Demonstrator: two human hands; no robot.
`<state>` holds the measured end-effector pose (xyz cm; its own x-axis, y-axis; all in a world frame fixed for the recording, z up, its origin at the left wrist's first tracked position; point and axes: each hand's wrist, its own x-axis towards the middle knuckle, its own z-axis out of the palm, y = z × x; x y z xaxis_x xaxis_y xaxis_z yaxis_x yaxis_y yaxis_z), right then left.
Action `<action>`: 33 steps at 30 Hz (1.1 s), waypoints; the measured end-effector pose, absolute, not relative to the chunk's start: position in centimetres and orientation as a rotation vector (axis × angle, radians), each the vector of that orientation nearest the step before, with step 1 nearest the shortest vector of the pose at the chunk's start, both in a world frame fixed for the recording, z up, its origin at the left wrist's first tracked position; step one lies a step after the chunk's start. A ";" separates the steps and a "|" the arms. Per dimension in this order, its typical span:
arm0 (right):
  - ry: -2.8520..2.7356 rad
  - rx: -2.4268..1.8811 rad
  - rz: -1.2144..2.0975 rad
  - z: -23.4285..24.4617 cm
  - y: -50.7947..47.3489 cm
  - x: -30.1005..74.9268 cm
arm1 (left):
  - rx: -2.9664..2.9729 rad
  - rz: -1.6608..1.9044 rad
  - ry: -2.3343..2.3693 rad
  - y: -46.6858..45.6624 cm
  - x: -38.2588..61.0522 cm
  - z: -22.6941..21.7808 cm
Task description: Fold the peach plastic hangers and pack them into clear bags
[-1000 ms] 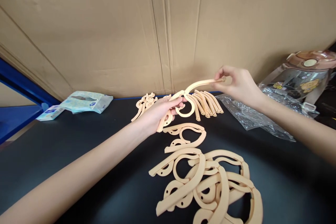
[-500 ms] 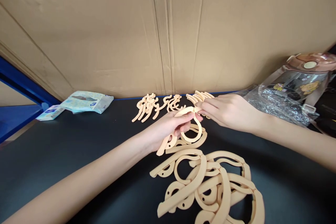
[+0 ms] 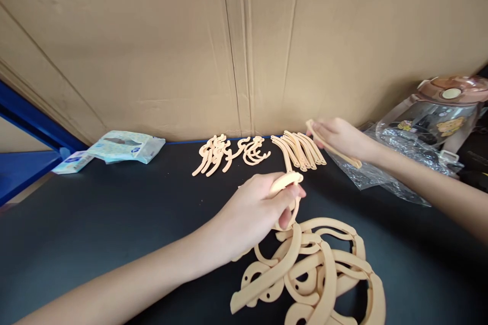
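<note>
Beige plastic parts of folding clothes hangers lie about both hands. My left hand (image 3: 263,208) is closed on a partly assembled hanger (image 3: 284,183), pinched between thumb and fingers; the palm hides much of it. Farther right, my right hand (image 3: 335,137) grips one long curved hanger arm (image 3: 348,160), raised beside a row of similar hanger arms (image 3: 299,151). Below my left hand, a pile of folded hangers (image 3: 324,269) overlaps on the dark table.
Small curved parts (image 3: 213,155) and hook pieces (image 3: 254,151) lie near the back. At the left is a tissue pack (image 3: 127,146). Crumpled clear plastic (image 3: 407,162) and a clear bottle (image 3: 446,111) with a brown lid stand right. A cardboard wall (image 3: 171,51) closes the back.
My right hand has moved right, away from the hanger in my left hand, and now holds a separate hanger arm. My left hand has turned and come slightly right and nearer, over the pile.
</note>
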<state>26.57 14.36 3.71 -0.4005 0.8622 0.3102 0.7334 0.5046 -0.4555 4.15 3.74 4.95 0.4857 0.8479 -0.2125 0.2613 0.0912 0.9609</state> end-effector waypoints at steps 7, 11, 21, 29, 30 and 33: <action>-1.918 -1.292 0.124 3.7 17.1 27.4 | 1.062 0.603 0.818 4.8 3.3 6.6; -1.968 -1.155 0.059 2.6 16.5 27.6 | 0.960 0.634 0.731 4.4 3.6 6.3; -2.579 -1.041 0.102 1.3 12.9 28.4 | 1.055 0.757 0.626 3.8 3.8 6.6; -2.260 -1.013 0.634 5.8 5.0 22.7 | 1.538 0.980 0.924 4.0 3.8 6.1; -2.272 -1.033 0.581 6.0 4.8 22.5 | 1.658 1.016 1.011 4.1 3.5 6.4; -2.227 -1.057 0.445 6.4 5.6 22.6 | 1.986 1.082 1.321 4.5 2.7 7.3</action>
<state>22.61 5.57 6.36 -0.4827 0.7823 0.3936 0.5709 0.6220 -0.5360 2.73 4.51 7.33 0.2066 0.9200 0.3330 0.5077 -0.3918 0.7673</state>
